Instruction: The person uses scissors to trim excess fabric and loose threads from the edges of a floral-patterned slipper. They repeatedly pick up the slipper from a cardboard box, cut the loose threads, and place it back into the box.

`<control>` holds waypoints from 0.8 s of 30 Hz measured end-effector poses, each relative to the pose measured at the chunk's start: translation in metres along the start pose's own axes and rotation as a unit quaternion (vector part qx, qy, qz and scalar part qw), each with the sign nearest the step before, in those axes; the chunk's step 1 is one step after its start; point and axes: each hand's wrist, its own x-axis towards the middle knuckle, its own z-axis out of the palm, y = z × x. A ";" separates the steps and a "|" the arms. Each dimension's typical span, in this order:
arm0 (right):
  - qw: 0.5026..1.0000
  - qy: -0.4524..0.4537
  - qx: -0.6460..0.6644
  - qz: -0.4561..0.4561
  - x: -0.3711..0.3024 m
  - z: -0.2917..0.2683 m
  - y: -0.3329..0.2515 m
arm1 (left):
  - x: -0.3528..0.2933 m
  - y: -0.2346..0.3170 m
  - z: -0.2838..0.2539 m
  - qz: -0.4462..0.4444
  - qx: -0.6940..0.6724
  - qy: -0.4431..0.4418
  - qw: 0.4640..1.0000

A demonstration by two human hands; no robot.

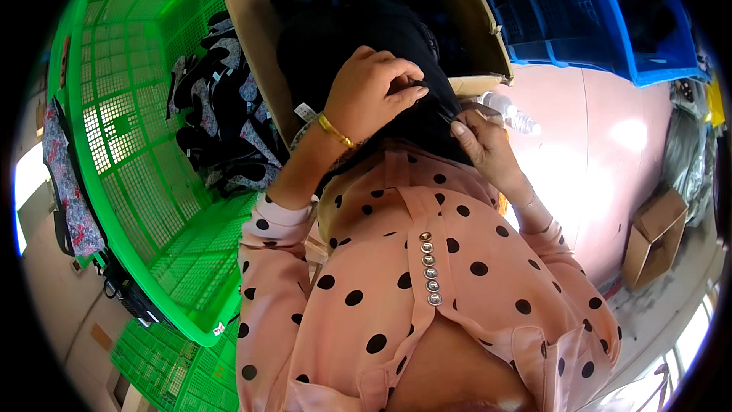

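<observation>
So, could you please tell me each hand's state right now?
Left hand: curled; cannot tell if it holds anything.
Right hand: curled; cannot tell if it holds anything.

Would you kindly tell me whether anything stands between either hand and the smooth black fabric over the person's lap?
Nothing visible does: the left hand is right over the smooth black fabric, and the right hand is at its edge. The brown cardboard box lies beyond both hands, not between.
</observation>
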 end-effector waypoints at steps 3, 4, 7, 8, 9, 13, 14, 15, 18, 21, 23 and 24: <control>1.000 -0.001 -0.013 -0.021 0.004 0.003 -0.007 | 0.015 -0.007 -0.006 -0.083 -0.084 -0.140 0.983; 1.000 -0.003 -0.018 -0.025 0.005 0.004 -0.008 | 0.018 -0.012 -0.006 -0.104 -0.138 -0.167 0.971; 0.999 0.001 -0.031 -0.024 0.010 0.006 -0.015 | 0.026 -0.007 -0.012 -0.184 -0.244 -0.179 0.935; 0.999 0.004 -0.035 -0.022 0.012 0.007 -0.017 | 0.027 -0.006 -0.014 -0.182 -0.226 -0.177 0.941; 0.999 0.006 -0.035 -0.017 0.013 0.009 -0.017 | 0.026 -0.007 -0.015 -0.173 -0.226 -0.178 0.942; 0.999 0.001 -0.033 0.000 0.020 0.013 -0.022 | 0.022 -0.015 -0.014 -0.159 -0.213 -0.169 0.949; 0.999 -0.003 -0.033 0.003 0.021 0.014 -0.023 | 0.022 -0.016 -0.015 -0.155 -0.204 -0.156 0.954; 1.000 -0.006 -0.028 0.002 0.022 0.015 -0.020 | 0.022 -0.017 -0.015 -0.149 -0.196 -0.143 0.959; 1.000 -0.002 -0.013 -0.010 0.025 0.020 -0.011 | 0.022 -0.015 -0.017 -0.159 -0.161 -0.134 0.965; 1.000 0.014 -0.009 -0.015 0.028 0.020 -0.014 | 0.022 -0.014 -0.017 -0.157 -0.137 -0.130 0.969; 1.000 0.012 -0.019 0.006 0.029 0.017 -0.020 | 0.022 -0.014 -0.018 -0.162 -0.129 -0.135 0.969; 0.999 0.016 -0.027 -0.005 0.029 0.017 -0.021 | 0.021 -0.017 -0.018 -0.168 -0.128 -0.140 0.967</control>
